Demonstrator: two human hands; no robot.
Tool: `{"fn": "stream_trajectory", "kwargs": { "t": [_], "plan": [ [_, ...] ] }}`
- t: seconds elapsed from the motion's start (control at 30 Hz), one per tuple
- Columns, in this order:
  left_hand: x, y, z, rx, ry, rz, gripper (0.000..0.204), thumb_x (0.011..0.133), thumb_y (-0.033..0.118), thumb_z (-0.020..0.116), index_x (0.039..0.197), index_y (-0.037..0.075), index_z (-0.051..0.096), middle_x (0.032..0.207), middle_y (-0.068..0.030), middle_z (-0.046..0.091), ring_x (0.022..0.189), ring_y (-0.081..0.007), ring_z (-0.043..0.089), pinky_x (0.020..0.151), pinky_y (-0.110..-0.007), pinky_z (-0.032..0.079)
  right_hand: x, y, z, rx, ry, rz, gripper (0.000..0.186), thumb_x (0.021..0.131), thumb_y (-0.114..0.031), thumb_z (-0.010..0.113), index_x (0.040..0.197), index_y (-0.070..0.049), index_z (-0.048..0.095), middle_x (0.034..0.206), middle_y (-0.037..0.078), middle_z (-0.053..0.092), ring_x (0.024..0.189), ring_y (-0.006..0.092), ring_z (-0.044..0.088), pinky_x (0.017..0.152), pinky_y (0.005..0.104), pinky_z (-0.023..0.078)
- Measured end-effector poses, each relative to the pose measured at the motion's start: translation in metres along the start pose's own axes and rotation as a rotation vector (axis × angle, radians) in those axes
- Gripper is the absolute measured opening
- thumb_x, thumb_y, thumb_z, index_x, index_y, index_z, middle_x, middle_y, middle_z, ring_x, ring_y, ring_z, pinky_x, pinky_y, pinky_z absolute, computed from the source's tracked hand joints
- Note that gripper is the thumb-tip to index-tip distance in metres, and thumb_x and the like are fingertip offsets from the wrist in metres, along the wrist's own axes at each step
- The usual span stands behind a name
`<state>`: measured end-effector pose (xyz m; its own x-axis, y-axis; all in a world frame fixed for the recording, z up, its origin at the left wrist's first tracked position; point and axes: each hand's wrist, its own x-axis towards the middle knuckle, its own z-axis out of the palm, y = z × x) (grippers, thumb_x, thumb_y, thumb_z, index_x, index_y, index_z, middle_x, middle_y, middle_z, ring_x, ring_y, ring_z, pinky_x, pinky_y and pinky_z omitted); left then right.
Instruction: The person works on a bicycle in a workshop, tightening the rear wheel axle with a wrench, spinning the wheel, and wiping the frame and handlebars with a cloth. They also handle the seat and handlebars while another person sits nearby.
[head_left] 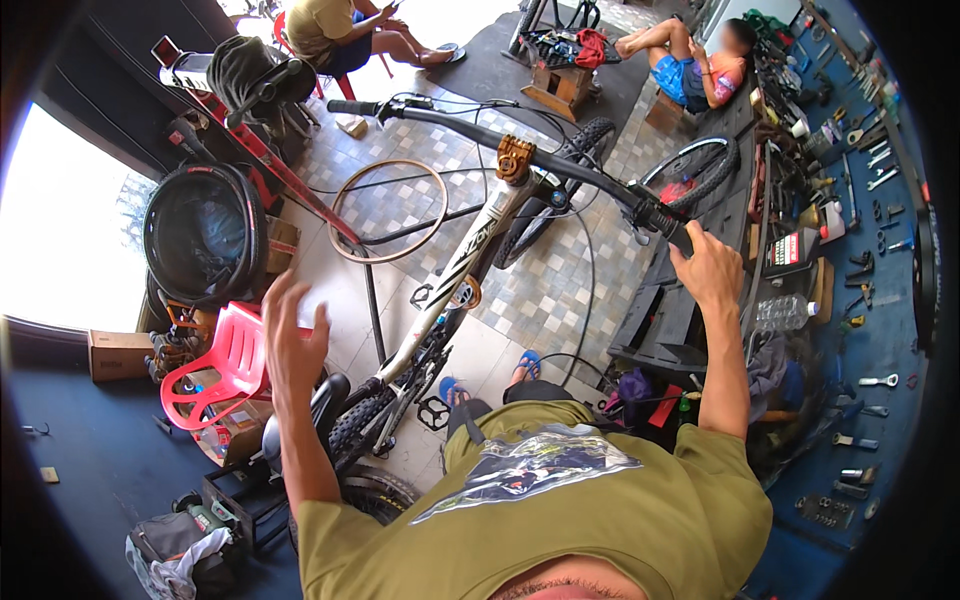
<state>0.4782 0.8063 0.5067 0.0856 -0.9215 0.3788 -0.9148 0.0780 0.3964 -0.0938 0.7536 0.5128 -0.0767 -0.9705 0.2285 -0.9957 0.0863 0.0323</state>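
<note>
A mountain bike with a white and black frame (470,240) stands in front of me, its handlebar (455,125) reaching across the upper middle. A gold stem (514,158) clamps the bar. My right hand (712,270) is closed at the end of the black right handlebar grip (665,222); its palm side is hidden. My left hand (292,335) is raised in the air left of the frame, fingers apart, holding nothing. The left handlebar grip (352,107) is far from it. Below the frame, the rear tire (360,425) and a black pedal (433,413) show.
A red plastic chair (225,365) and stacked tires (205,235) stand at left. A bare rim (345,215) lies near a red repair stand (280,170). Tools hang on the blue wall (890,330) at right, above a cluttered bench (650,310). Two people sit at the far end.
</note>
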Motion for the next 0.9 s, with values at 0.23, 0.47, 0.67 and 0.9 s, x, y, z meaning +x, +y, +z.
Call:
{"fn": "stream_trajectory", "kwargs": {
  "t": [0.23,0.47,0.67,0.9],
  "plan": [
    [0.194,-0.013,0.101,0.273,-0.196,0.417,0.086,0.082,0.028,0.086,0.156,0.014,0.044,0.16,-0.023,0.042,0.147,-0.0414,0.042,0.122,-0.051,0.034,0.009,0.037,0.001,0.049,0.003,-0.036,0.031,0.083,-0.024,0.08,0.105,-0.011,0.062,0.085,0.014,0.073,0.08,0.0407,0.072,0.07,0.0534,0.055],
    [0.344,-0.011,0.172,0.229,-0.516,0.649,0.102,0.072,0.032,0.089,0.161,0.024,0.041,0.164,-0.0153,0.044,0.139,-0.0387,0.055,0.109,-0.048,0.051,-0.017,0.038,-0.006,0.236,-0.045,0.185,0.062,0.08,-0.026,0.083,0.137,-0.016,0.059,0.116,0.017,0.073,0.105,0.0432,0.07,0.087,0.053,0.056],
    [0.383,0.015,0.191,0.085,-0.757,0.68,0.079,0.069,0.029,0.088,0.141,0.019,0.059,0.143,-0.0112,0.065,0.126,-0.0365,0.065,0.102,-0.045,0.055,-0.027,0.053,-0.001,0.152,-0.388,0.234,0.089,0.076,-0.029,0.084,0.155,-0.011,0.047,0.157,0.013,0.047,0.141,0.0358,0.05,0.116,0.0445,0.045],
    [0.404,0.01,0.207,0.084,-0.7,0.812,0.045,0.079,0.013,0.077,0.121,0.012,0.063,0.117,-0.0174,0.073,0.109,-0.0395,0.07,0.089,-0.049,0.055,-0.014,0.04,0.006,0.133,-0.248,0.129,0.062,0.073,-0.022,0.083,0.128,-0.005,0.061,0.131,0.013,0.065,0.129,0.0345,0.056,0.109,0.0456,0.047]
  ]
}}
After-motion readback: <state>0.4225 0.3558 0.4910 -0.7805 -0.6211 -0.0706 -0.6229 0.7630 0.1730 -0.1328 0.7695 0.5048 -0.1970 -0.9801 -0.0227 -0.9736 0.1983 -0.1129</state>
